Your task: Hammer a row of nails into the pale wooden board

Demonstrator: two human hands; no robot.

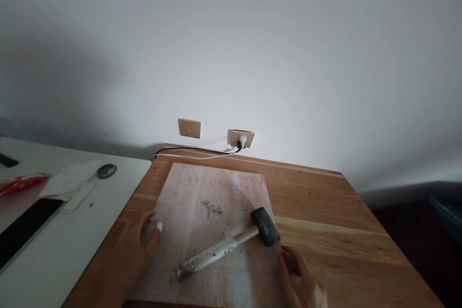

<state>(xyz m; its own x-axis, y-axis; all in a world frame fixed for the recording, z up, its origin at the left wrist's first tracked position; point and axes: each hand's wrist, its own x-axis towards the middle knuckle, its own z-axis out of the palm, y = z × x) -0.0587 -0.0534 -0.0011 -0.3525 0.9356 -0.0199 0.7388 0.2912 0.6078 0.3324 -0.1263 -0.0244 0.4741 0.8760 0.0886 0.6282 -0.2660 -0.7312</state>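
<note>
A pale pinkish board [202, 187] lies on a wooden table [325, 221]. On it rests a mallet [231, 243] with a black head and a worn, paint-flecked wooden handle, lying at a slant. A small cluster of flat grey fragments [212, 209] sits near the board's middle. My left hand [139, 240] lies on the board's left edge, fingers spread flat and thumb out. My right hand [299, 279] rests at the board's lower right edge, fingers loosely curled, just below the mallet head and apart from it.
A white desk [54, 240] adjoins the table on the left, bearing papers [70, 178], a round grey disc [106, 170], a red packet [21, 183] and a dark flat screen [25, 228]. Wall sockets [240, 137] with black and white cables sit behind the table. Dark floor lies to the right.
</note>
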